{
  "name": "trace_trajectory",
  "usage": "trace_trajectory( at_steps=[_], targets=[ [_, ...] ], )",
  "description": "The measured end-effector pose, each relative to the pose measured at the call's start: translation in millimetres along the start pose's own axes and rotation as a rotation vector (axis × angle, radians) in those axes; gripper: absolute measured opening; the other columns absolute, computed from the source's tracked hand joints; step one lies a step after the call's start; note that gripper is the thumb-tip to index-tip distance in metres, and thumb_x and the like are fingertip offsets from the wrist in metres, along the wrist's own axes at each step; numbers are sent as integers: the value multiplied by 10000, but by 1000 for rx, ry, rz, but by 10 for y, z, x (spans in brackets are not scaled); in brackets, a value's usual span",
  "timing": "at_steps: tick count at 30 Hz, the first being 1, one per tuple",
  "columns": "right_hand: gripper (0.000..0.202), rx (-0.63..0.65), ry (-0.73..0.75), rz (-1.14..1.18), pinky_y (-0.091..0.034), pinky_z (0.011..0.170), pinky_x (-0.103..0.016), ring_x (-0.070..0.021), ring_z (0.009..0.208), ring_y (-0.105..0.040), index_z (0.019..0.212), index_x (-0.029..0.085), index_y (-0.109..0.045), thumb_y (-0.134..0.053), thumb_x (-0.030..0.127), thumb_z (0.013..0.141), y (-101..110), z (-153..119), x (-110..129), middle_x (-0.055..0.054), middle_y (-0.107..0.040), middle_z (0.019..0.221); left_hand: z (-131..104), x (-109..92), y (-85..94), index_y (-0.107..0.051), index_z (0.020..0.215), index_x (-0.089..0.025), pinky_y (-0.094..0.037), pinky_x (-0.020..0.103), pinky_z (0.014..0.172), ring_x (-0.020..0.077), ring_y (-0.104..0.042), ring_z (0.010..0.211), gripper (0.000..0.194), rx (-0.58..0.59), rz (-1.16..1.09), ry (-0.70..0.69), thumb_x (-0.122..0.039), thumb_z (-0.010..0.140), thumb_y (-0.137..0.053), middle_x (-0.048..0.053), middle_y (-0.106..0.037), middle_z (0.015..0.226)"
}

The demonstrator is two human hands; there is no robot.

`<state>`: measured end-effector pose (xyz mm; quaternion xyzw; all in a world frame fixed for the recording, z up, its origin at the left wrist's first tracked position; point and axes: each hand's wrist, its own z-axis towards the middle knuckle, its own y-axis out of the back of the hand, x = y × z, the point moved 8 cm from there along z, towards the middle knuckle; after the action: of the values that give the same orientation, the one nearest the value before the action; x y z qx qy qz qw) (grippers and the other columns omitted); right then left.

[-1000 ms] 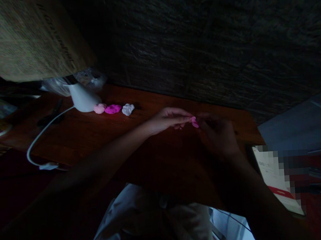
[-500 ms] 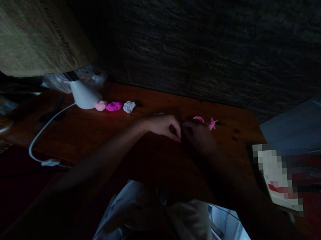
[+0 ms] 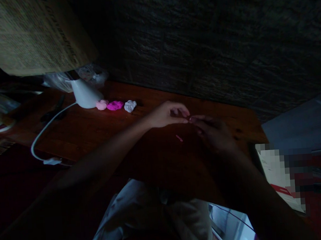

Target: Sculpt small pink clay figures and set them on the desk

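Over the wooden table, my left hand (image 3: 169,114) curls with its thumb and fingertips drawn together. From the other side, my right hand (image 3: 217,130) pinches at the same spot, and the fingertips of both meet. Whatever lies between them is too small and dark to make out. Just below the hands, a thin pink strip of modelling clay (image 3: 179,137) lies on the tabletop. To the left sit three lumps in a row: a light pink clay lump (image 3: 102,104), a magenta clay lump (image 3: 115,105) and a white clay lump (image 3: 130,106).
A lamp with a white base (image 3: 86,95) and a printed shade (image 3: 35,37) stands at the left, its white cable (image 3: 34,142) looping over the table edge. Clear plastic bags (image 3: 95,75) lie behind it. A dark textured wall (image 3: 199,48) rises behind the wooden table (image 3: 157,160).
Both hands have moved up and to the right, and their fingertips now meet. The pink strip has come into view below them. The pink clay figure at the right is now hidden by my right hand.
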<state>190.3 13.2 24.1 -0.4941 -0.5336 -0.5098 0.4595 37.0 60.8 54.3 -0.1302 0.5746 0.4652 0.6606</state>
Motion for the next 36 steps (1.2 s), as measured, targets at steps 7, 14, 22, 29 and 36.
trace_trajectory(
  at_steps=[7, 14, 22, 29, 36],
  targets=[
    [319, 112, -121, 277, -292, 476, -213, -67, 566, -406, 764, 224, -766, -928, 434, 587, -151, -32, -71, 27, -615, 758, -1, -50, -15, -822, 923, -177, -498, 255, 765, 143, -701, 867, 124, -53, -16, -77, -188, 799, -824, 71, -778, 938],
    [386, 119, -201, 327, -303, 469, -196, -61, 569, -402, 762, 221, -746, -972, 411, 513, -183, -55, -93, 34, -624, 754, -12, -94, -19, -826, 894, -199, -485, 254, 723, 131, -678, 816, 110, -82, 34, -157, -163, 790, -836, 58, -759, 893],
    [341, 156, -339, 409, -338, 489, -201, -59, 559, -436, 751, 212, -716, -964, 343, 557, -215, -73, -234, 22, -711, 803, -23, -79, -47, -830, 923, -214, -501, 273, 778, 145, -676, 866, 103, -17, 115, -174, -192, 828, -798, 67, -756, 945],
    [350, 136, -182, 259, -359, 508, -214, -75, 581, -462, 736, 205, -744, -956, 423, 563, -150, -19, -187, 31, -625, 697, -28, -104, -43, -830, 919, -207, -492, 261, 738, 138, -662, 842, 97, -7, 108, -201, -216, 825, -809, 67, -741, 936],
    [361, 105, -48, 156, -364, 525, -235, -85, 567, -478, 680, 198, -729, -933, 483, 596, -169, -18, -107, 44, -571, 604, -38, -84, -81, -822, 943, -188, -493, 241, 701, 113, -649, 801, 138, 20, 51, -158, -225, 810, -824, 63, -710, 943]
  ],
)
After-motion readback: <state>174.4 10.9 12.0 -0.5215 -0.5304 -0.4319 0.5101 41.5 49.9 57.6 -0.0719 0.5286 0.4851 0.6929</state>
